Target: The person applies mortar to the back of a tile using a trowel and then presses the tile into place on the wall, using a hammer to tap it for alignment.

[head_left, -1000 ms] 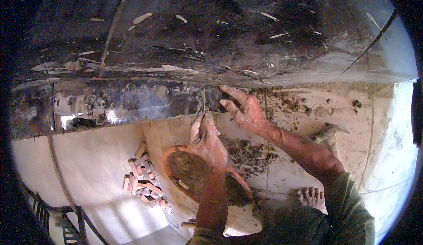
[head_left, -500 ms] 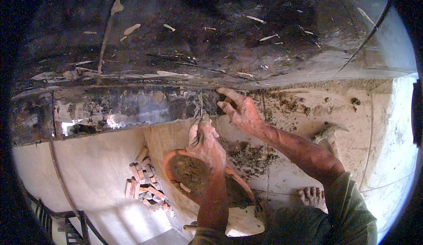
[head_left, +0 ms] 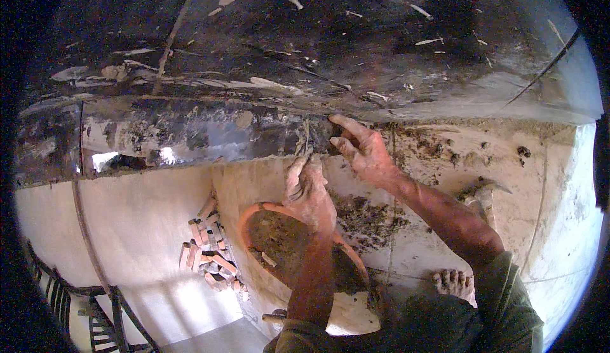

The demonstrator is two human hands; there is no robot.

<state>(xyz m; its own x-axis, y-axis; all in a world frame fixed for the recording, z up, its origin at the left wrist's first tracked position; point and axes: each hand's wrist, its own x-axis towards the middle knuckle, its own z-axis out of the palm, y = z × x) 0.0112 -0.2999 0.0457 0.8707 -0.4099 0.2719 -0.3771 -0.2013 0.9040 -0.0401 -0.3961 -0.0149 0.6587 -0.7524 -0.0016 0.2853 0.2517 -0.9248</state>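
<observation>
My left hand (head_left: pixel 312 194) is closed on a thin, narrow tool (head_left: pixel 307 142), whose tip meets a smeared vertical joint in the dark, glossy edge strip (head_left: pixel 216 130). The tool's exact kind is hidden by my fingers. To the right of it, my right hand (head_left: pixel 367 156) has its index finger stretched out against the corner where the strip meets the large dark slab (head_left: pixel 381 41). Its thumb stands apart from that finger, and nothing shows between them. Below my left hand sits an orange basin (head_left: pixel 254 208) holding grey-brown mortar (head_left: pixel 279 235).
A hammer-like tool (head_left: pixel 486 202) lies on the pale tiled surface (head_left: pixel 508 226) beside my right forearm. Dark crumbs (head_left: pixel 365 223) are scattered near the basin. My bare foot (head_left: pixel 455 284) is at lower right. Broken bricks (head_left: pixel 213 254) lie lower down at left, near a dark stair railing (head_left: pixel 101 289).
The view has shifted, so the slab's marks and both hands sit farther right in the picture. Both hands stay at the same joint, the left still gripping the thin tool.
</observation>
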